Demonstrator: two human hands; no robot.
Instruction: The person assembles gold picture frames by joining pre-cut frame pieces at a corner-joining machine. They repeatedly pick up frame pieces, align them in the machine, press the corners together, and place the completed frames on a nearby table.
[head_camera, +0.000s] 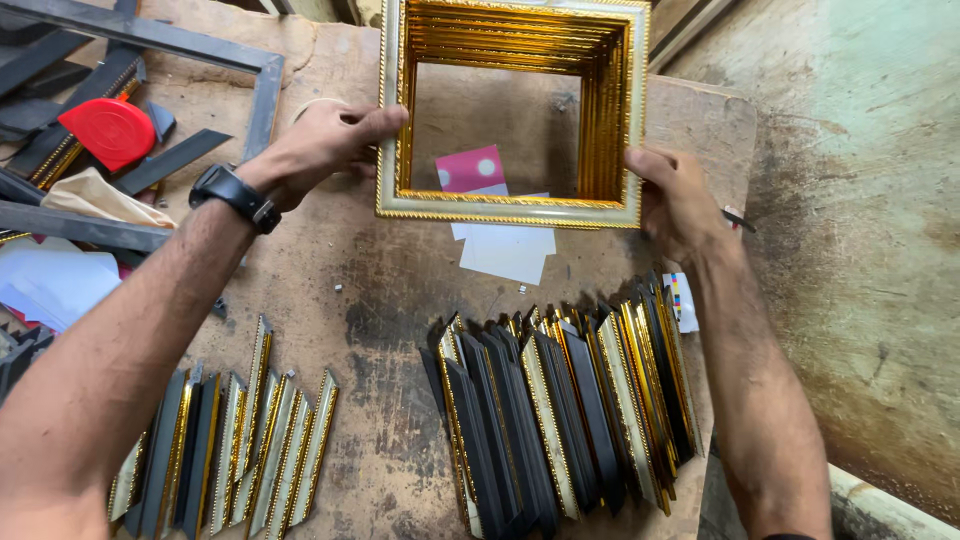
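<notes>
A stack of square gold-and-cream picture frames (510, 208) is held up over the wooden workbench (390, 290). My left hand (325, 145), with a black wristwatch, grips the stack's left side. On the right lower corner my right hand (675, 200) holds the same stack. Through the opening I see a pink dotted card (470, 168) and white paper (510, 250) lying on the bench.
Cut frame mouldings lie in two rows: a gold and black group (560, 410) at front right, a smaller silver-gold group (240, 450) at front left. A red disc-shaped object (110, 130), dark metal bars (150, 40) and cloth sit at the back left. Concrete floor (860, 200) is right.
</notes>
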